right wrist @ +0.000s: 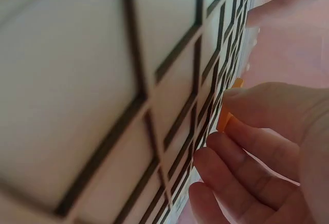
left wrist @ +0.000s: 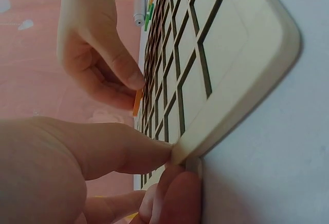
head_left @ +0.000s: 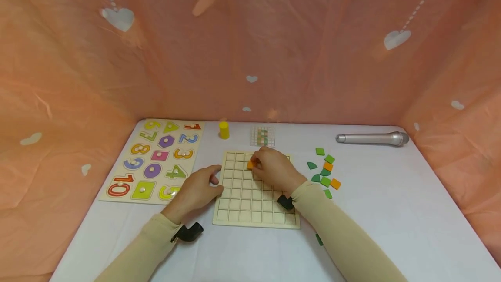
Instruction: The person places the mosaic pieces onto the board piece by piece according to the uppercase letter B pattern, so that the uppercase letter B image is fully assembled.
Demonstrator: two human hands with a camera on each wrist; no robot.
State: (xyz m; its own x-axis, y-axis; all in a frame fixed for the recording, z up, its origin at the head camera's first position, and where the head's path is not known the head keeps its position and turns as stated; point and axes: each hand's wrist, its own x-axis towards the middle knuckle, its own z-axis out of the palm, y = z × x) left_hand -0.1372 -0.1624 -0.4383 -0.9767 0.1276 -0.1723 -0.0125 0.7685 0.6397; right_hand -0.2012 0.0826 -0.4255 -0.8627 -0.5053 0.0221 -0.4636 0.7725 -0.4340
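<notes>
A square wooden grid board (head_left: 235, 206) lies on the table in front of me. My left hand (head_left: 197, 188) holds its left edge; in the left wrist view the thumb (left wrist: 128, 149) touches the rim and other fingers curl against the side. My right hand (head_left: 275, 169) is over the upper part of the board, pinching an orange square tile (head_left: 249, 165) between thumb and fingers. In the right wrist view this orange tile (right wrist: 224, 117) stands at the grid surface, partly covered by the thumb. A second orange piece (right wrist: 238, 82) shows just beyond the thumb.
Green and orange tiles (head_left: 325, 181) lie scattered right of the board; one green tile (head_left: 319, 239) is beside the right sleeve. A number puzzle board (head_left: 150, 171) lies left. Behind are a yellow cylinder (head_left: 224, 130), a pattern card (head_left: 262, 136) and a silver microphone (head_left: 372, 139).
</notes>
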